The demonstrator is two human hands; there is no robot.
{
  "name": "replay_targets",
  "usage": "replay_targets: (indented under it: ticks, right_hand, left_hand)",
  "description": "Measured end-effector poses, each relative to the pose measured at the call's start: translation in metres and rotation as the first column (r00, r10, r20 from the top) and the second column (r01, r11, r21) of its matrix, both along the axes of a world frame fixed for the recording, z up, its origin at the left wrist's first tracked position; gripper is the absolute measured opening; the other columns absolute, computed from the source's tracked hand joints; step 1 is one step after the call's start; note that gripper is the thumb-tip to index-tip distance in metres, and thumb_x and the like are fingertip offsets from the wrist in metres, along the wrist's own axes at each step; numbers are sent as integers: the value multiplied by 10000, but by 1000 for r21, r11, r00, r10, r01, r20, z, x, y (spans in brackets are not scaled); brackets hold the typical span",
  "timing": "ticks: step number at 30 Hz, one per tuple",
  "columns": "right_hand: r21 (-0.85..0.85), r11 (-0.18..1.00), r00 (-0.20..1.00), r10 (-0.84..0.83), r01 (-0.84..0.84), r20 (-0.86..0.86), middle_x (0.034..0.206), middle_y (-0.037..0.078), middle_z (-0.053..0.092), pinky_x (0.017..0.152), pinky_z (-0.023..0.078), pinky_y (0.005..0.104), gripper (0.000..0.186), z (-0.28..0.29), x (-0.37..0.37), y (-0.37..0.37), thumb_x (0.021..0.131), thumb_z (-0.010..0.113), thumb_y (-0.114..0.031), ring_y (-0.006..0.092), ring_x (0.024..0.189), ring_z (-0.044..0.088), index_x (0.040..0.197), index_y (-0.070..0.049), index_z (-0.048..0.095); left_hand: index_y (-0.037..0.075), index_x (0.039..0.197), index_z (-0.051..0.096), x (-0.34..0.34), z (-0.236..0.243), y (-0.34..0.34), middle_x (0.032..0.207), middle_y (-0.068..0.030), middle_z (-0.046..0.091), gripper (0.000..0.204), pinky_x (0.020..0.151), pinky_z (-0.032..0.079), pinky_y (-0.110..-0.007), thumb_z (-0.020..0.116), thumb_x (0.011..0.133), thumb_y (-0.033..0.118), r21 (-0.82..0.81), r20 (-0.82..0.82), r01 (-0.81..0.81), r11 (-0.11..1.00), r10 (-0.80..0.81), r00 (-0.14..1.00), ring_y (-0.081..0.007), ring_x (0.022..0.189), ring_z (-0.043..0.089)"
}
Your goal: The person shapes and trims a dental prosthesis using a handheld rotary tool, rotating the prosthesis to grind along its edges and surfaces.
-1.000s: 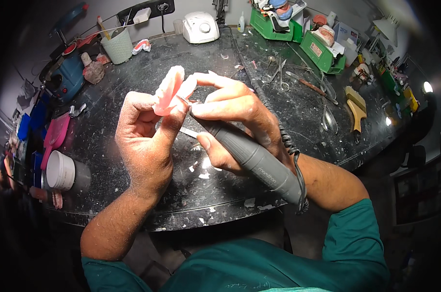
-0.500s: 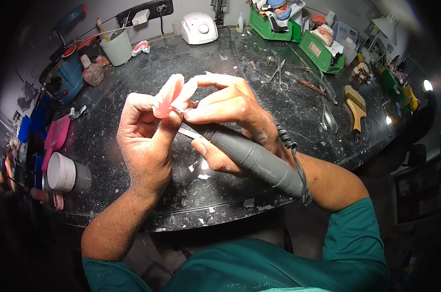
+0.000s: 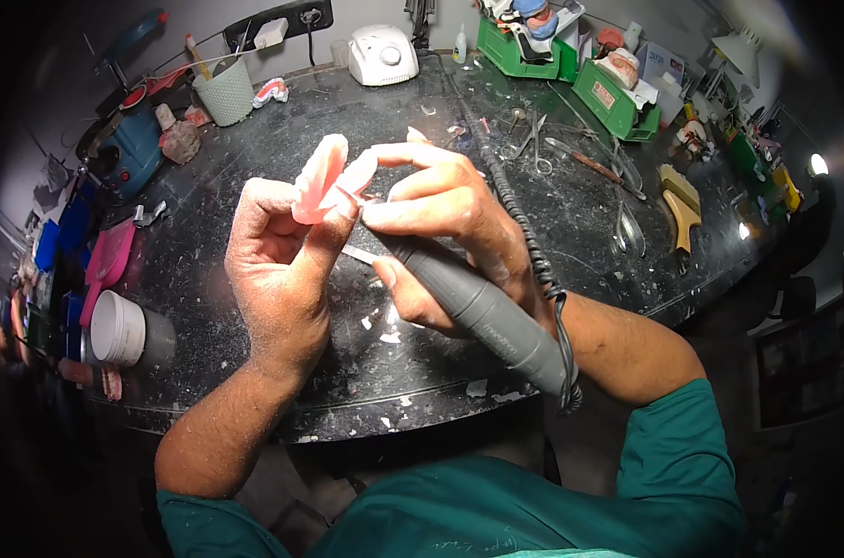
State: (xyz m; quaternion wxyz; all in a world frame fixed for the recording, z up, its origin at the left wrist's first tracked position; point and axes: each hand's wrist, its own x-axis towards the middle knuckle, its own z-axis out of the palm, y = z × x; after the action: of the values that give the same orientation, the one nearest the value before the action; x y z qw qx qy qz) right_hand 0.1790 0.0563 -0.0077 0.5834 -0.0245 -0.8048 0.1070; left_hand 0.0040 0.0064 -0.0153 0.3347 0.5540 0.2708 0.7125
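Note:
Above the middle of the dark workbench, my left hand [image 3: 282, 242] pinches a pink denture [image 3: 321, 181] between thumb and fingers. Its curved arch stands upright, with pale teeth along one side. Wrapped round a dark grey rotary handpiece [image 3: 482, 312] is my right hand [image 3: 450, 209]. The tool's working end points toward the denture's inner side; the tip is hidden behind my fingers, so contact cannot be told. A coiled black cord [image 3: 524, 219] runs from the handpiece's rear end over my right wrist to the back of the bench. Whitish dust coats both hands.
A white control box [image 3: 382, 58] stands at the back. Green bins [image 3: 617, 100] are at the back right, scissors [image 3: 534, 144], a knife and a brush [image 3: 683, 209] at the right. Leftward are a white tub [image 3: 118, 330], a pink dustpan-like piece [image 3: 110, 256] and a cup [image 3: 225, 91].
The handpiece has tilted more steeply, its rear end dropping and shifting slightly left. The cord now stretches back across the bench. The denture has turned slightly in my left hand.

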Motion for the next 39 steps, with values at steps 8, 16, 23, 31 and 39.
replay_targets:
  ticks: [8, 16, 23, 31, 39]
  right_hand:
    - [-8, 998, 998, 55, -55, 5, 1069, 117, 636, 1099, 368, 655, 528, -2, -2, 0, 712, 799, -16, 412, 1204, 608, 1199, -77, 604]
    - [2, 999, 997, 53, -53, 48, 1071, 128, 610, 1091, 377, 647, 513, 0, -4, -5, 724, 779, 1, 433, 1248, 585, 1201, -74, 603]
    - [-14, 1000, 999, 28, -27, 44, 1094, 132, 595, 1102, 357, 665, 476, 2, -2, -4, 744, 747, 20, 432, 1241, 592, 1186, -55, 589]
    - [-52, 996, 997, 73, -72, 12, 1124, 139, 603, 1125, 311, 673, 488, -2, 0, -1, 750, 746, 24, 439, 1282, 557, 1210, -60, 606]
    - [-32, 997, 998, 67, -67, 8, 1089, 127, 616, 1113, 322, 680, 514, -4, 0, 2, 728, 778, 3, 435, 1261, 571, 1207, -64, 605]
  left_hand:
    - [44, 1018, 535, 4, 3, 0, 1218, -188, 684, 183, 963, 524, -349, 699, 945, 10, 43, 34, 22, 999, -24, 999, -210, 1071, 691]
    - [40, 1019, 538, 2, 4, -3, 1246, -202, 673, 169, 972, 522, -344, 684, 951, -10, 68, 54, 49, 996, -53, 997, -206, 1103, 677]
    - [38, 1016, 530, 0, 1, -2, 1302, -222, 647, 160, 972, 540, -370, 668, 958, -18, 1, -25, -27, 1000, 27, 999, -236, 1136, 672]
    - [74, 985, 528, 1, 6, -2, 1424, -179, 563, 140, 1052, 459, -372, 622, 962, -26, -32, 2, 33, 999, -33, 999, -174, 1155, 635]
    - [70, 996, 539, 11, 11, -3, 1120, -101, 682, 135, 1040, 456, -359, 637, 958, -13, -51, 91, 2, 999, 3, 996, -166, 1086, 650]
